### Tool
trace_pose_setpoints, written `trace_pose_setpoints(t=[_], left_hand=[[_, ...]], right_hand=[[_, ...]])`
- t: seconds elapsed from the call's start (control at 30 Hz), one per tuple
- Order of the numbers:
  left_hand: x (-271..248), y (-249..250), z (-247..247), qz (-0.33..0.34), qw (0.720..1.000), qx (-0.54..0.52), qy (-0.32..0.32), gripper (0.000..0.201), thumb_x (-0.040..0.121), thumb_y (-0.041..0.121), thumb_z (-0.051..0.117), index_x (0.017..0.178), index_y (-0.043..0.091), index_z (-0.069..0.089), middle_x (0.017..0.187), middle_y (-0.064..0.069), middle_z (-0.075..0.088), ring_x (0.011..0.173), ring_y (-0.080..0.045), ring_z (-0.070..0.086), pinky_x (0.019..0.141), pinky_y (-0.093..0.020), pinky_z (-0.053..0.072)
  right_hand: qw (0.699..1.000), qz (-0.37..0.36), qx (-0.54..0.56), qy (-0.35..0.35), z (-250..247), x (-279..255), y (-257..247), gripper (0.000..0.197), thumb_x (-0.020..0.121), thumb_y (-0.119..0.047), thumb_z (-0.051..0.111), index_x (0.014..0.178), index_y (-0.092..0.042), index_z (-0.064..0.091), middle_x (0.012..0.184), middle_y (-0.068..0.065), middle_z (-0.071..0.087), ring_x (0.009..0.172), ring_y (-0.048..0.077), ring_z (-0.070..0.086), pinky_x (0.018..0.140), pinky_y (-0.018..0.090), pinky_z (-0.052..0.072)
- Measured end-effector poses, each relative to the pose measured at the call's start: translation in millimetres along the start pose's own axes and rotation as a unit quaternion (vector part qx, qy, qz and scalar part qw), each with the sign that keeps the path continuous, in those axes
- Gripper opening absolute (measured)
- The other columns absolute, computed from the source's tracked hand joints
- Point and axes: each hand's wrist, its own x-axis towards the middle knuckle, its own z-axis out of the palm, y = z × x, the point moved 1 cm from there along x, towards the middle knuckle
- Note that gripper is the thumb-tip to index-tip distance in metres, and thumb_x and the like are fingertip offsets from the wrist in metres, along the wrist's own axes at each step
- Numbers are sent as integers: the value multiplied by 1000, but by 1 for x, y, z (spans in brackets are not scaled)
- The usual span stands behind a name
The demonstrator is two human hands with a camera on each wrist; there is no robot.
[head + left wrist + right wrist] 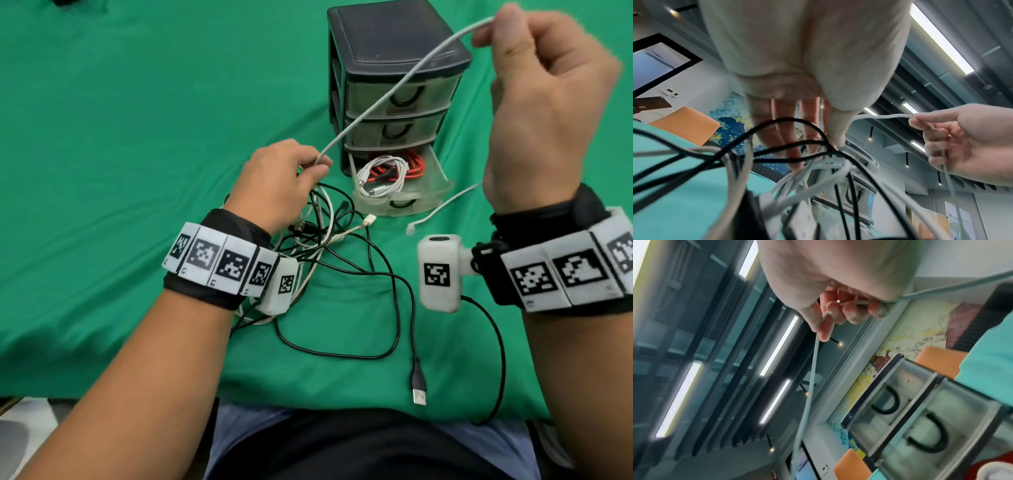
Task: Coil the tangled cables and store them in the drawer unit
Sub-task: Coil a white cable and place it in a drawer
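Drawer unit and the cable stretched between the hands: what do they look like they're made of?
Drawer unit: apparently plastic, a matte black frame with cloudy see-through drawers; coiled cables show through the open one. Cable: pale grey with a dull, faintly textured jacket, possibly braided fabric; too blurred to be sure.

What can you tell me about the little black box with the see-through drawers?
The small black plastic drawer unit stands upright on the green cloth, behind the tangle of black and white cables. It has a flat black lid and three cloudy, see-through drawers, each with a dark curved handle. The top two are closed. The bottom drawer is pulled out and holds a coiled white cable and a coiled red cable. Neither hand touches it.
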Motion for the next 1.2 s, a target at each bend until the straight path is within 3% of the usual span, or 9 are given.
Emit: trace_pose_setpoints(t=[0.17, 0.3, 0.4, 0.6, 0.73, 0.8, 1.0, 1.1, 1.2], left_hand=[[-1, -4, -5, 64, 992, -22, 108, 26, 96, 28, 56, 117, 25, 70, 88, -3, 64, 81, -19, 56, 75, -34, 46], [1, 3, -10, 105, 982, -28, 156, 28, 97, 29, 56, 122, 37, 66, 78, 2, 43, 70, -10, 41, 63, -25, 33], [5, 7, -11, 124, 982, -8, 141, 31, 97, 20, 55, 119, 39, 66, 78, 6, 34, 77, -16, 41, 66, -28, 36], [3, 25, -2, 137, 985, 53, 95, 41, 91, 2, 56, 122, 26, 67, 88, -3, 35, 87, -19, 36, 70, -29, 32], [-2, 30, 2, 153, 985, 6, 84, 49, 78, -10, 55, 121, 13, 56, 106, -3, 53, 95, -19, 45, 85, -35, 42], [-5, 30, 1, 168, 981, -21, 91, 53, 76, -12, 56, 121, 14, 53, 114, 1, 58, 96, -19, 48, 89, -39, 44], [-6, 28, 4, 150, 987, -35, 55, 51, 76, -11, 53, 114, 23, 53, 79, 29, 42, 82, -12, 41, 74, -32, 37], [-5, 27, 10, 119, 993, -13, 5, 43, 78, -6, 58, 96, 31, 43, 71, 20, 40, 77, -17, 42, 70, -37, 40], [-4, 23, 10, 88, 996, -23, 11, 37, 80, 3, 65, 96, 29, 44, 68, 12, 38, 67, -15, 41, 66, -39, 43]], right_hand=[[992, 70, -105, 15, -14, 5, 13, 17, 82, -26, 63, 76, -18, 76, 47, -20, 50, 55, -3, 40, 62, 15, 35], [975, 73, -212, -10, -22, 10, 19, 36, 69, -23, 51, 92, -32, 77, 90, -1, 69, 77, 2, 55, 75, 23, 48], [973, 17, -221, -68, -16, 5, 7, 41, 71, -14, 49, 100, -30, 74, 101, -7, 69, 93, -3, 57, 88, 16, 45], [949, 18, -183, -256, 20, -22, -8, 17, 90, -27, 63, 101, -25, 75, 91, -16, 71, 86, 0, 67, 84, 18, 52], [930, 51, -190, -310, 31, -31, -7, 30, 88, -42, 68, 115, -28, 67, 85, -10, 72, 77, 2, 66, 82, 34, 55], [913, 79, -213, -338, 31, -31, -8, 33, 89, -46, 67, 118, -30, 62, 76, -5, 73, 67, 1, 66, 72, 27, 52], [887, 66, -253, -380, 30, -32, -16, 31, 92, -49, 63, 83, -23, 77, 60, 8, 57, 51, 11, 39, 53, 28, 35], [896, 41, -240, -370, 30, -31, -16, 27, 95, -41, 61, 81, -22, 75, 63, 4, 65, 59, 20, 54, 58, 31, 41], [926, 28, -187, -325, 27, -30, -14, 24, 96, -33, 59, 83, -18, 74, 62, -6, 62, 57, 4, 53, 58, 24, 41]])
